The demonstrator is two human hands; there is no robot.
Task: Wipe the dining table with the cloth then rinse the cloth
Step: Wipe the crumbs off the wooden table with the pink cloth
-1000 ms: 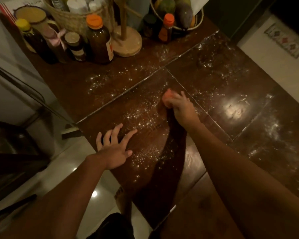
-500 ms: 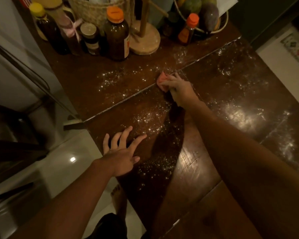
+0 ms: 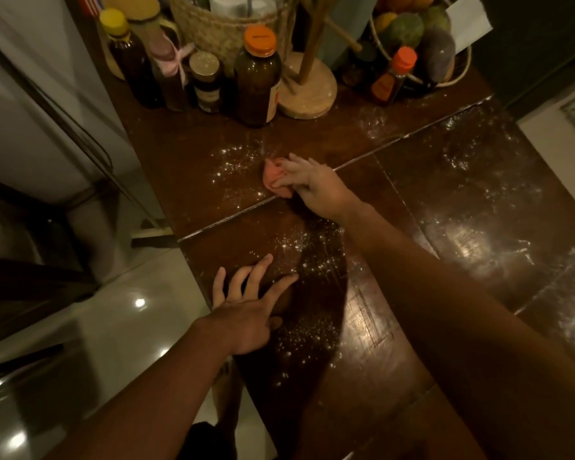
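Note:
A dark wooden dining table (image 3: 412,200) fills the view, dusted with white powder in patches. My right hand (image 3: 316,185) holds a bunched pink cloth (image 3: 274,179) down on the table, just past a seam between two panels, its fingers curled over the cloth. White powder (image 3: 236,167) lies to the left of the cloth. My left hand (image 3: 246,310) rests flat on the table near its left edge, fingers spread, holding nothing. More powder (image 3: 299,250) lies between the two hands.
Bottles and jars (image 3: 258,78) stand at the table's far end, beside a wooden stand (image 3: 307,91), a woven basket (image 3: 226,24) and a wire basket of fruit (image 3: 419,31). A chair (image 3: 20,267) stands on the pale floor at left.
My right hand has pushed the cloth away from me, across the seam toward the bottles. My left hand has stayed flat near the table's edge.

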